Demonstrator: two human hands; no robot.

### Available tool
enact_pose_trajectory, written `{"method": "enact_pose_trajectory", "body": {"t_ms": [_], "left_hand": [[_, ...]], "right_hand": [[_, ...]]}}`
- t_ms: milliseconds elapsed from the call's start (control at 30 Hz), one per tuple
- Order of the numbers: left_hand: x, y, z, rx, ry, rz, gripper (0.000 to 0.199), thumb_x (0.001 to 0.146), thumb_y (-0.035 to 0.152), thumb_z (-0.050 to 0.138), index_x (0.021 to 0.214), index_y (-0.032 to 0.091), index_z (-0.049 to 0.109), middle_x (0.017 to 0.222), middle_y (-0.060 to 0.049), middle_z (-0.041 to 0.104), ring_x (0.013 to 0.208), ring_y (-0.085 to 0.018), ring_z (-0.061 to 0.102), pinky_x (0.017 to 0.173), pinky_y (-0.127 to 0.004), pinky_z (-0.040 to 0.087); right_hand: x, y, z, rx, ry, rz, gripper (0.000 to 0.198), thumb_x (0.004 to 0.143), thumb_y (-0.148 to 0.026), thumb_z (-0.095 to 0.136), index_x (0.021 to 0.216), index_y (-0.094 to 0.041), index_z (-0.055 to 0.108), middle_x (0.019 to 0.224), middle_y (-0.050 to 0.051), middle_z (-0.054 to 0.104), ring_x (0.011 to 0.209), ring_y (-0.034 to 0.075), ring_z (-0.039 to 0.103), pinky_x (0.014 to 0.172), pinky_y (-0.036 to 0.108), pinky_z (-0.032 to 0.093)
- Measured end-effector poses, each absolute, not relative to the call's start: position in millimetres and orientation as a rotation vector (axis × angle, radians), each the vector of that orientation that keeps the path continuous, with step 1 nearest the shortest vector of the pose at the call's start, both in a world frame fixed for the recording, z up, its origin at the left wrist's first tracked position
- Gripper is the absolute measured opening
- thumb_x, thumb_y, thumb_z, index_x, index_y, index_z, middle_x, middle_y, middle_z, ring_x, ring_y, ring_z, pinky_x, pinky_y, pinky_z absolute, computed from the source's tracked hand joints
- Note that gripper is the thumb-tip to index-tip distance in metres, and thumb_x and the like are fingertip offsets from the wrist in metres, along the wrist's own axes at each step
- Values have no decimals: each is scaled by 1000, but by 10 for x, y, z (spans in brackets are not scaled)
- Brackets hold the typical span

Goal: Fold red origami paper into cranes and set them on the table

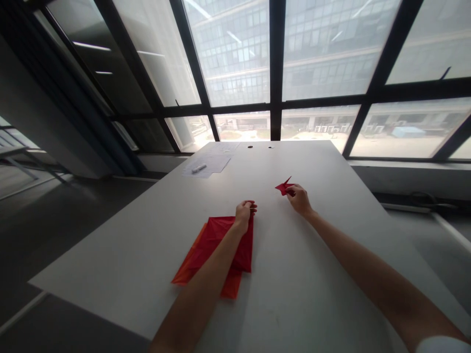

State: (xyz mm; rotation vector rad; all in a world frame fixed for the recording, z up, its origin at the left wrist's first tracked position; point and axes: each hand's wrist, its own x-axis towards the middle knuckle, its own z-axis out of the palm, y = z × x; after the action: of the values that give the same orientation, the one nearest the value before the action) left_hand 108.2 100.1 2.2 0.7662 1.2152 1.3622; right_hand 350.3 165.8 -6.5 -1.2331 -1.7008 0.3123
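Pinched between the fingertips of my right hand point(298, 197) is a small red origami crane point(282, 188), with one thin point sticking up and another to the left. It is at or just above the white table. My left hand point(245, 212) has its fingers curled together over the upper right corner of a red paper sheet point(219, 233); whether it grips the paper is hidden. Beneath the red sheet lies orange paper point(231, 286), showing along the left side and at the bottom. My left forearm covers part of both sheets.
The white table point(147, 250) reaches to the large windows. Printed sheets point(217, 159) lie toward its far left, with a white marker-like stick point(199, 168) on them. Near the far edge is a dark round hole point(250, 147). A dark curtain point(73, 88) hangs at left.
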Motion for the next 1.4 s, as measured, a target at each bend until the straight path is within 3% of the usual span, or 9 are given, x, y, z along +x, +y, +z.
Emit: {"method": "enact_pose_trajectory", "body": {"t_ms": [133,267,367,600,733,967,1167,1267,1400], "left_hand": [[1136,1025,205,882,1294,1210,10,80,22,68,78,14,63,58,-3,59,49,-11,49,51,-22,37],[1399,1098,355,1033,1151,1092,38,83,50,68,95,15,65,79,-9,67,63,-15,60,60,-26,46],[1622,1102,276,1202,1006,1031,47,72,51,78,97,13,65,89,-11,68,73,-17,64,68,-28,49],[1694,1110,-14,1099,959,1353,37,69,41,79,89,12,68,86,-8,69,75,-17,63,65,-26,47],[1668,1125,-27,987,955,1428,33,66,40,78,81,12,68,79,-6,67,72,-16,61,65,-26,46],[1641,1170,-30,716,906,1530,29,65,36,76,80,15,65,79,-3,67,73,-14,63,67,-26,49],[1708,1122,-5,949,879,1476,28,68,34,77,82,13,65,76,-4,68,63,-12,61,59,-23,47],[1733,1067,21,1208,900,1457,26,73,35,76,76,13,63,66,-1,64,57,-10,56,55,-22,45],[1718,1063,23,1354,953,1468,29,76,39,76,78,12,65,68,-2,64,63,-13,59,60,-24,50]], "right_hand": [[3429,1299,9,-1049,-1762,296,22,79,-12,53,92,-15,70,96,9,64,79,18,60,73,32,52],[3319,1041,84,-1030,-1743,260,22,84,-14,51,94,-15,70,97,10,63,83,20,60,75,34,53],[3264,915,97,-1011,-1761,268,21,87,-17,53,98,-16,71,100,10,64,86,20,61,80,35,53],[3264,948,-44,-1033,-1514,517,22,87,-34,60,84,-15,71,82,8,68,72,19,62,67,31,53],[3244,1007,-111,-970,-1291,753,33,80,-41,70,101,-16,66,76,4,67,63,17,61,58,30,52],[3289,943,-69,-966,-1368,776,28,84,-45,66,88,-17,70,81,7,69,72,19,62,59,28,49],[3267,886,10,-968,-1344,787,37,83,-43,67,110,-18,67,100,9,68,77,18,62,57,26,49],[3220,862,18,-943,-1397,724,27,81,-40,69,96,-17,71,97,8,67,74,16,61,57,26,48],[3201,909,-27,-997,-1288,739,22,80,-36,66,84,-15,73,81,7,71,68,17,62,56,27,49]]}}
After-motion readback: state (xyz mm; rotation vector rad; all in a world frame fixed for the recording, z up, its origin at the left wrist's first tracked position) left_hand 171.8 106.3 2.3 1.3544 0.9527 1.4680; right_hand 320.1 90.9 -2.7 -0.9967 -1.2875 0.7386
